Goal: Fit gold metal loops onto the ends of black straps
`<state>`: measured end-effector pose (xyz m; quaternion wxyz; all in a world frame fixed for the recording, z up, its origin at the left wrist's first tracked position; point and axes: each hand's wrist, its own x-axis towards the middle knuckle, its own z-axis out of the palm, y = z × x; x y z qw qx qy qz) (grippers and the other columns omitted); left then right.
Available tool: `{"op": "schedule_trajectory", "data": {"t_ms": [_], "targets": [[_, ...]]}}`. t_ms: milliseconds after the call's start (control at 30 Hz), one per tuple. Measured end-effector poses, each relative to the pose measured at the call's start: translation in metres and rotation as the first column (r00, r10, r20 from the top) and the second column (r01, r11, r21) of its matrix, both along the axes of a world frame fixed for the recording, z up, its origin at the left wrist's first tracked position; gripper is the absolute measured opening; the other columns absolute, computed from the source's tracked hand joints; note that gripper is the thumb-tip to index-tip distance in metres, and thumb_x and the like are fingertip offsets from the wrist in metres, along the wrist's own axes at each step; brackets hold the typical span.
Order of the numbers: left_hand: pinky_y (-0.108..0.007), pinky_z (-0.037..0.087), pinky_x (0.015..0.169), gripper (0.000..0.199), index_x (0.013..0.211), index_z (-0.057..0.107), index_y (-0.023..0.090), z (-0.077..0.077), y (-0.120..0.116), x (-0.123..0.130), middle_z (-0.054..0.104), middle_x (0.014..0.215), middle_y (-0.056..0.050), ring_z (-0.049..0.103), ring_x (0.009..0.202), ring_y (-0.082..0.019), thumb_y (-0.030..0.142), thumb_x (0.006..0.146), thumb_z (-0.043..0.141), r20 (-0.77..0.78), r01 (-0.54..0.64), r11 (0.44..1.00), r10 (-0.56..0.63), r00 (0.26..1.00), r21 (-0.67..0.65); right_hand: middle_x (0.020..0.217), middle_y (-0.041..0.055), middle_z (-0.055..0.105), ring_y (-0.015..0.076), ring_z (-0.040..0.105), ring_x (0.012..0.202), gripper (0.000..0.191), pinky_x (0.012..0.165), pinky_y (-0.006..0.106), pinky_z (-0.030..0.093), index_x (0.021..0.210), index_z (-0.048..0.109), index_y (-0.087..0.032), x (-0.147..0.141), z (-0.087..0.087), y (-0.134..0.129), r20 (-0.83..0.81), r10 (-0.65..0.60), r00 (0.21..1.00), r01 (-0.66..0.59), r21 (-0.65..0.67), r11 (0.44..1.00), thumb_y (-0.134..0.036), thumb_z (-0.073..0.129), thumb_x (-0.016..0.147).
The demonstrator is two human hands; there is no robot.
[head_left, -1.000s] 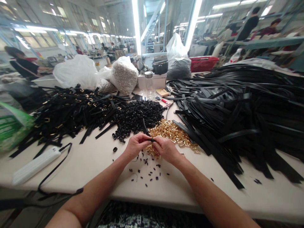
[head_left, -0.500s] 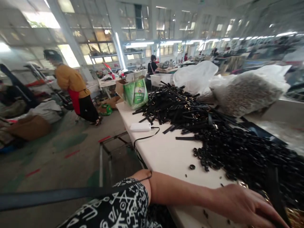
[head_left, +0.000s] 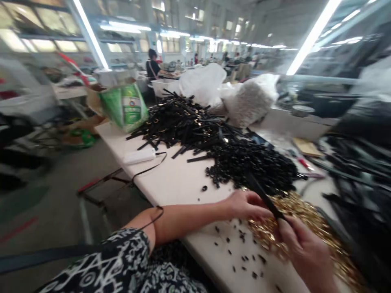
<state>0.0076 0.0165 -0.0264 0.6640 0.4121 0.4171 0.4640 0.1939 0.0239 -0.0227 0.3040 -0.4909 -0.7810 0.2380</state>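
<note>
My right hand is closed on the lower end of a black strap above a heap of gold buckles. Close to the strap's left side is my left hand, its fingers apart over the edge of the buckles; nothing shows between them. Behind both hands lies a pile of small black loops. Farther back, many black straps with gold buckles are heaped on the white table.
A white power bank with a black cable lies near the table's left edge. Behind it stands a green bag. Clear plastic bags sit at the back. Dark material lies at right. A person works in the distance.
The view has swung right. My right hand with the strap and the gold buckles now show fully. The walking person at left is out of view.
</note>
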Motion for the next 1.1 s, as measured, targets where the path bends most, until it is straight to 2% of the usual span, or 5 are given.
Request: {"op": "schedule_trajectory", "data": {"t_ms": [267, 400, 533, 900, 1100], "targets": [[-0.024, 0.046, 0.052, 0.009, 0.075, 0.073, 0.017, 0.008, -0.003, -0.004, 0.066, 0.064, 0.000, 0.056, 0.056, -0.015, 0.018, 0.067, 0.074, -0.112, -0.048, 0.975, 0.074, 0.991, 0.217, 0.061, 0.0004, 0.060, 0.0125, 0.054, 0.051, 0.027, 0.050, 0.023, 0.043, 0.081, 0.062, -0.017, -0.017, 0.004, -0.009, -0.242, 0.088, 0.966, -0.147, -0.239, 0.960, -0.037, 0.045, 0.090], [-0.021, 0.042, 0.050, 0.011, 0.079, 0.074, 0.016, 0.006, -0.005, -0.008, 0.066, 0.065, 0.001, 0.056, 0.056, -0.013, 0.020, 0.069, 0.073, -0.171, -0.044, 0.976, 0.082, 0.982, 0.215, 0.070, 0.0013, 0.066, 0.0118, 0.059, 0.054, 0.027, 0.048, 0.021, 0.046, 0.098, 0.065, -0.016, -0.015, 0.003, -0.011, -0.355, 0.062, 0.933, -0.197, -0.358, 0.913, -0.036, 0.047, 0.091], [-0.019, 0.041, 0.052, 0.011, 0.078, 0.073, 0.015, 0.002, -0.004, -0.008, 0.064, 0.063, 0.002, 0.053, 0.056, -0.009, 0.021, 0.070, 0.073, -0.177, -0.044, 0.986, 0.072, 0.982, 0.159, 0.068, 0.0012, 0.066, 0.0103, 0.058, 0.052, 0.027, 0.045, 0.019, 0.044, 0.086, 0.065, -0.015, -0.015, 0.001, -0.011, -0.405, 0.068, 0.912, -0.245, -0.402, 0.882, -0.037, 0.049, 0.090], [-0.017, 0.046, 0.052, 0.034, 0.078, 0.069, 0.013, 0.010, 0.007, -0.020, 0.066, 0.067, 0.000, 0.055, 0.052, -0.005, 0.037, 0.059, 0.084, 0.030, -0.258, 0.966, 0.259, 0.965, -0.035, 0.061, -0.0018, 0.060, 0.0084, 0.051, 0.051, 0.021, 0.049, 0.019, 0.036, 0.074, 0.062, -0.016, -0.013, 0.005, -0.012, -0.313, 0.044, 0.949, -0.135, -0.277, 0.951, -0.027, 0.050, 0.087], [-0.015, 0.048, 0.054, 0.035, 0.076, 0.066, 0.014, 0.009, 0.004, -0.013, 0.067, 0.069, 0.002, 0.058, 0.055, -0.005, 0.030, 0.054, 0.088, 0.105, -0.216, 0.968, 0.229, 0.968, -0.128, 0.054, -0.0046, 0.050, 0.0078, 0.041, 0.049, 0.018, 0.047, 0.020, 0.027, 0.066, 0.060, -0.017, -0.016, 0.005, -0.013, -0.188, -0.042, 0.981, 0.017, -0.130, 0.991, -0.023, 0.054, 0.082]]}}
